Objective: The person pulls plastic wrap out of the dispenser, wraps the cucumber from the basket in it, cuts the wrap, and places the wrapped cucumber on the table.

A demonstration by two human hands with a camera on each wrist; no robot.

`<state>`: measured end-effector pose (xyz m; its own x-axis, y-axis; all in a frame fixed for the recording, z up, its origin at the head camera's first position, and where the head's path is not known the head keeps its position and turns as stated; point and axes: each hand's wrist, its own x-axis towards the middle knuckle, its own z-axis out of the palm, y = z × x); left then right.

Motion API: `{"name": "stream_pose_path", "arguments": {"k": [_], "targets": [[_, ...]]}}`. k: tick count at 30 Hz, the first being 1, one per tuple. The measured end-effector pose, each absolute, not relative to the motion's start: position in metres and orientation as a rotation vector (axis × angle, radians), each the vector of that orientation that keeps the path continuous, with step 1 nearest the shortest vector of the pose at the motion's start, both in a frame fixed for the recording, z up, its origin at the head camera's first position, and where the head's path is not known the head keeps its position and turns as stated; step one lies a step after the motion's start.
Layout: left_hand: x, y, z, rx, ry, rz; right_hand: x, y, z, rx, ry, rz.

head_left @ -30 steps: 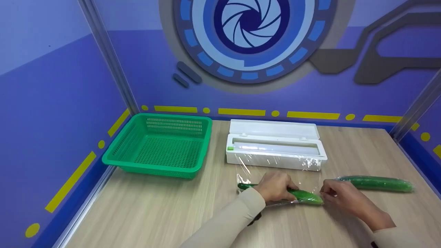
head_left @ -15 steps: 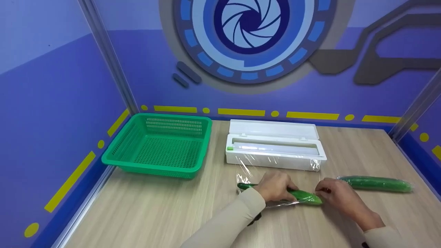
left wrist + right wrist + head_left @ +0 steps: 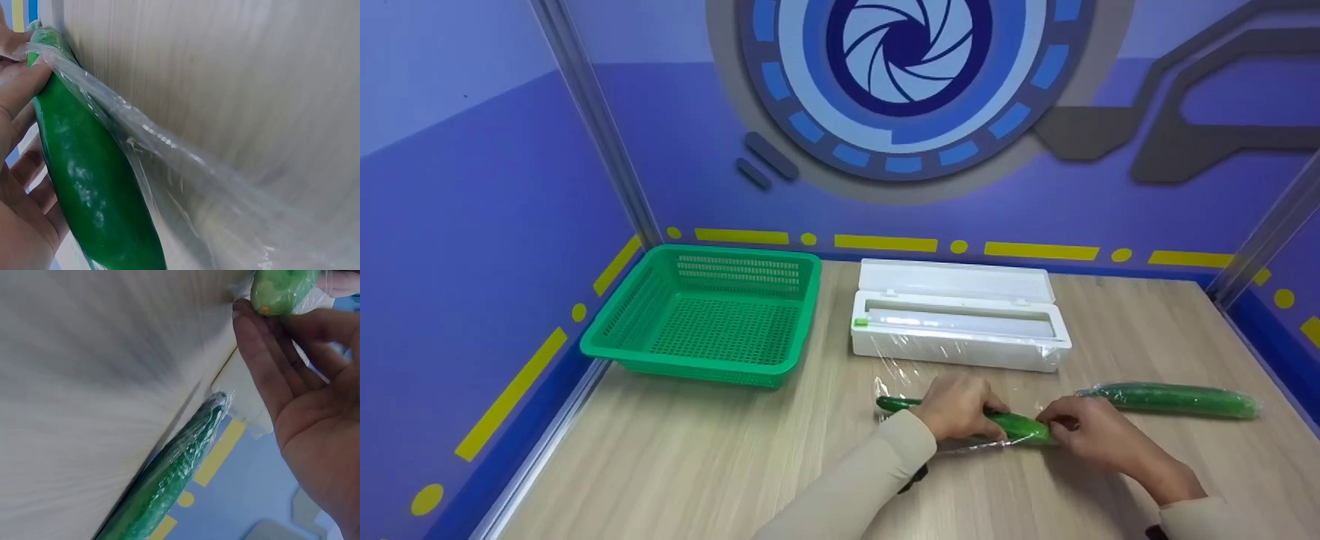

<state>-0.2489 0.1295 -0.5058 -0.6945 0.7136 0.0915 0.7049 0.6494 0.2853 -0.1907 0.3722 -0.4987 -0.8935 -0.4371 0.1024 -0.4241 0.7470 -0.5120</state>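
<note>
A green cucumber lies across the wooden table in front of the white box. My left hand grips it around the middle, thumb on the near side. Clear cling film drapes over the cucumber and trails off it in the left wrist view. At the pale right end, my right hand pinches the film with thumb and fingers, the fingertips right at the cucumber's tip. Beyond that hand, to the right, rests another cucumber fully wrapped in film.
The white cling film dispenser stands behind the hands with its lid up and a roll inside; film hangs from its front edge. A green plastic basket with nothing in it sits at the back left. Blue walls enclose the table.
My right hand has moved a little left, closer in on the cucumber's end, bringing the film edge with it. The left hand keeps its grip in the same place.
</note>
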Motion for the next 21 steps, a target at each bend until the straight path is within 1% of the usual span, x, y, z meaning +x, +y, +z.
{"name": "stream_pose_path", "arguments": {"k": [4,9,17,21], "targets": [[-0.248,0.129,-0.505,1.207,2.828,0.468,-0.186,0.373,-0.501,-0.703,2.823,-0.944],[-0.244,0.129,-0.504,1.212,2.840,0.442,-0.183,0.367,-0.512,-0.656,2.938,-0.939],[-0.233,0.125,-0.510,1.265,2.867,0.454,-0.185,0.366,-0.514,-0.801,2.936,-0.970],[-0.227,0.117,-0.513,1.309,2.876,0.602,-0.185,0.368,-0.514,-0.846,2.945,-0.949]]}}
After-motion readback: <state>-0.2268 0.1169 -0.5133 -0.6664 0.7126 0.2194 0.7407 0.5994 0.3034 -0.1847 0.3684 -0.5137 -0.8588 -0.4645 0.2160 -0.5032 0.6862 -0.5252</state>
